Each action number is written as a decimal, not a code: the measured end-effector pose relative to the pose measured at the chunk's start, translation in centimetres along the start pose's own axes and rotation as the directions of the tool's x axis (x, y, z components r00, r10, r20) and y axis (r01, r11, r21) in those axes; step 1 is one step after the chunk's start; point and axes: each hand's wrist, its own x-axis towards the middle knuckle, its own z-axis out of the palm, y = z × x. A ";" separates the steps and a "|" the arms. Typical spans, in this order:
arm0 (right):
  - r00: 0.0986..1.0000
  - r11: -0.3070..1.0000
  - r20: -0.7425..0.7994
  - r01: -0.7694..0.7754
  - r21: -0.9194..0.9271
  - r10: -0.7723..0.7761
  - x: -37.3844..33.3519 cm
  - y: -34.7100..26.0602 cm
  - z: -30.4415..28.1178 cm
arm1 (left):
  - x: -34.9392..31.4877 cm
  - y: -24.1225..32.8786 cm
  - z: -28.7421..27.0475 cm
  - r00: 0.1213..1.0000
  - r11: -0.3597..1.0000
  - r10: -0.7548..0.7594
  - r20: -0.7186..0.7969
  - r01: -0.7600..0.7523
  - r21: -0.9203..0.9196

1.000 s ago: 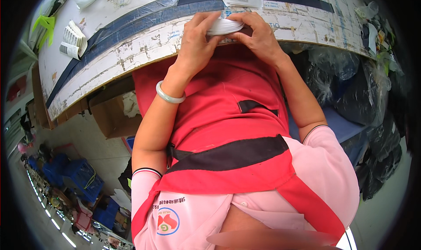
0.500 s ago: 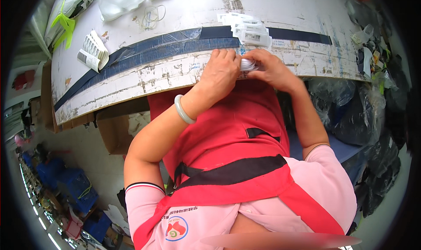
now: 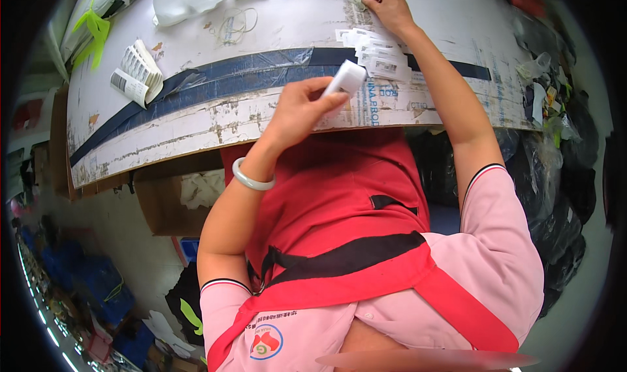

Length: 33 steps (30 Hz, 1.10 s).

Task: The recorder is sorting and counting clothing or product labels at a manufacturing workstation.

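My left hand point(image 3: 295, 113), with a pale bangle on its wrist, is closed around a thick stack of white labels point(image 3: 348, 78) held above the table's near edge. My right hand point(image 3: 390, 11) reaches far across the table. Its thumb and forefinger pinch at a small heap of pale rubber bands point(image 3: 357, 2); whether a single band is gripped is hard to see. Between the two hands lies a loose spread of white printed labels point(image 3: 385, 65), partly over a dark strip point(image 3: 450, 66) stuck along the tabletop.
A folded sheaf of printed labels point(image 3: 138, 75) lies on the table point(image 3: 215, 117) at left. Larger looped bands point(image 3: 236, 26) and clear plastic point(image 3: 189, 3) are farther back. Dark plastic bags point(image 3: 552, 195) stand at right; a cardboard box point(image 3: 163, 202) sits under the table.
My right hand has left the label stack and stretched forward to the rubber bands. My left hand keeps the stack, now lifted and tilted, a little to the left.
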 end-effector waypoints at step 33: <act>0.787 -0.018 0.601 -0.609 0.793 -0.141 -14.7 -12.9 -1.5 | -1.5 -1.7 -2.5 0.999 0.650 0.018 0.039 0.018 -0.760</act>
